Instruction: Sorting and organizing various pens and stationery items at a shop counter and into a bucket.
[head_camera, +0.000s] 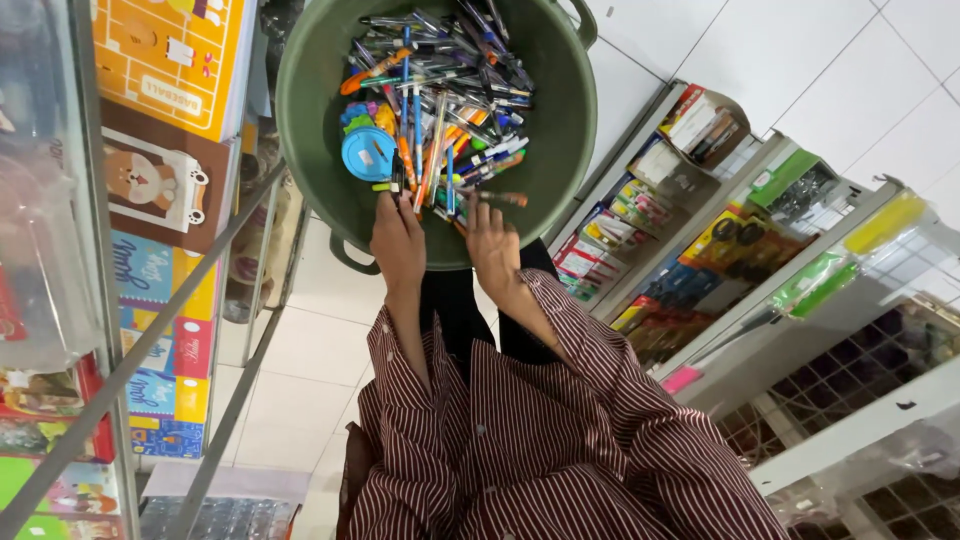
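Observation:
A round green tub (310, 120) on the white tiled floor holds a heap of pens and markers (450, 100) and a blue round lid-like thing (367, 153). Both my arms, in dark red striped sleeves, reach into its near side. My left hand (398, 238) has its fingertips pushed down among the pens beside a small yellow-green piece (384, 187); its grip is hidden. My right hand (492, 242) pinches the end of a brown-orange pen (503, 198) that lies across the heap.
A glass-and-metal shelf unit (120, 370) with colourful notebooks and boxes stands at the left. At the right a slanted white rack (700, 190) carries packaged stationery, with wire grid shelves (880, 350) beyond it. Tiled floor (310, 340) runs between them.

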